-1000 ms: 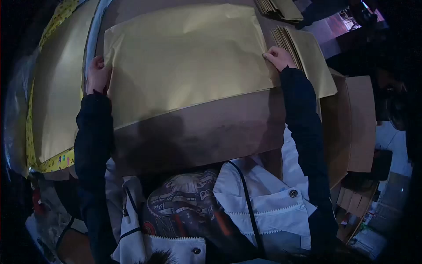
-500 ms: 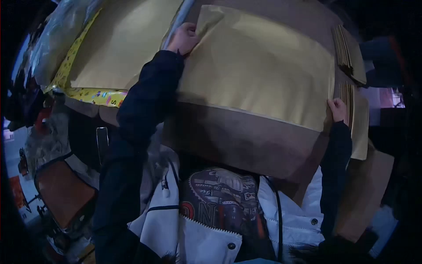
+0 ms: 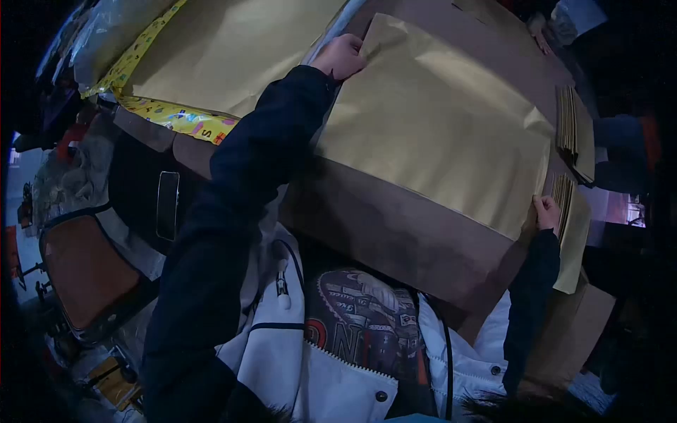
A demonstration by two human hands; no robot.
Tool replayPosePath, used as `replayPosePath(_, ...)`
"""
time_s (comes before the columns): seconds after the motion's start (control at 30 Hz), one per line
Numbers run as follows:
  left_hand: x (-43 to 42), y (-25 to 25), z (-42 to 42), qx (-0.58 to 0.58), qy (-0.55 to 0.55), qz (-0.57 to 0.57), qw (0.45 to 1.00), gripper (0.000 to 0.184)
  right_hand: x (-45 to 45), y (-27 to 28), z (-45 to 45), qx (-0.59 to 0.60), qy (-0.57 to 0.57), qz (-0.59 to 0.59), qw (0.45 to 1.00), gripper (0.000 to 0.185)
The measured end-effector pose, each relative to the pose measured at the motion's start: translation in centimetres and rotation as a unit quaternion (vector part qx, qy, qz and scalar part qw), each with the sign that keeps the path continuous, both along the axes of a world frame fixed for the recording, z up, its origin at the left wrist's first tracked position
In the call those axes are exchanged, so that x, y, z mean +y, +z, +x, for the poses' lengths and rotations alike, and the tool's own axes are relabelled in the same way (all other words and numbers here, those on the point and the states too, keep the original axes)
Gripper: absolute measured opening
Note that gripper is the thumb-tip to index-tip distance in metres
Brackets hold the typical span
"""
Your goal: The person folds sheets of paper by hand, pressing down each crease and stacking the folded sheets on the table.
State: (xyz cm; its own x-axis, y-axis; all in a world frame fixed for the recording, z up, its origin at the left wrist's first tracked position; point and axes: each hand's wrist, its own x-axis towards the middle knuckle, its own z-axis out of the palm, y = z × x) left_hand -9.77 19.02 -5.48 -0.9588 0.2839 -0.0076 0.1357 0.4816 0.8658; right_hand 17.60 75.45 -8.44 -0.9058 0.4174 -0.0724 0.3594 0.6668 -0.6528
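Observation:
A wide golden-brown paper sheet (image 3: 437, 127) lies slanted over the brown table surface (image 3: 395, 204). My left hand (image 3: 341, 56) grips its upper left corner, the fingers curled around the edge. At the sheet's lower right corner, my right hand (image 3: 546, 212) pinches the edge between thumb and fingers. Close to the right hand is a stack of folded brown paper (image 3: 575, 225), and a second folded stack (image 3: 575, 134) sits above it. Left of my left hand lies another large brown sheet (image 3: 218, 53) on yellow printed wrapping (image 3: 173, 118).
Clear plastic wrap (image 3: 106, 42) is bunched at the upper left. An orange-brown chair (image 3: 88, 271) stands at the lower left, near a phone-like dark rectangle (image 3: 167, 206). An open cardboard box (image 3: 575, 331) is at the lower right. Another person's hand (image 3: 541, 37) shows at the upper right.
The view has turned, so the table looks tilted. Both hands still hold the sheet, which now slopes down to the right. The other person's hand has come into view.

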Motion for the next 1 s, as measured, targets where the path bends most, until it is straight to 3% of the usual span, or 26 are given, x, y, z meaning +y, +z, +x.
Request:
replayPosePath(0.2,0.1,0.8,0.7,0.001,0.005,-0.013,1.000,0.045,0.6,-0.3,-0.3,0.007,0.010,-0.002,1.000,0.023)
replayPosePath(0.27,-0.1,0.9,0.6,0.009,0.001,-0.031,0.999,0.045,0.6,0.1,-0.3,-0.042,-0.009,0.014,0.999,0.022)
replayPosePath(0.4,-0.2,1.3,0.7,0.013,-0.007,-0.053,0.998,0.047,0.3,-0.3,-0.2,-0.006,-0.018,-0.029,0.999,0.022)
replayPosePath(0.57,-0.1,1.1,1.2,-0.002,0.001,-0.009,1.000,0.050,-0.2,0.3,-0.3,-0.019,0.003,0.032,0.999,0.022)
replayPosePath(0.6,0.0,1.0,1.0,0.025,-0.004,-0.058,0.998,0.049,0.2,-0.1,-0.4,-0.021,-0.008,-0.004,1.000,0.021)
replayPosePath(0.73,-0.3,-1.0,0.3,0.085,-0.017,-0.062,0.994,0.042,0.1,-0.1,-0.2,-0.009,-0.014,0.015,1.000,0.020)
replayPosePath(0.87,0.4,-0.2,1.7,0.127,0.007,-0.114,0.985,0.034,-0.7,0.5,-0.4,-0.036,0.006,0.088,0.995,0.027)
replayPosePath(0.93,0.2,-1.9,0.5,0.151,0.004,-0.044,0.988,0.038,-1.1,0.6,-0.4,-0.037,-0.009,0.082,0.996,0.031)
replayPosePath(1.0,0.3,-1.2,0.6,0.146,-0.013,-0.060,0.987,0.041,-1.6,1.0,-0.6,-0.040,-0.009,0.053,0.998,0.030)
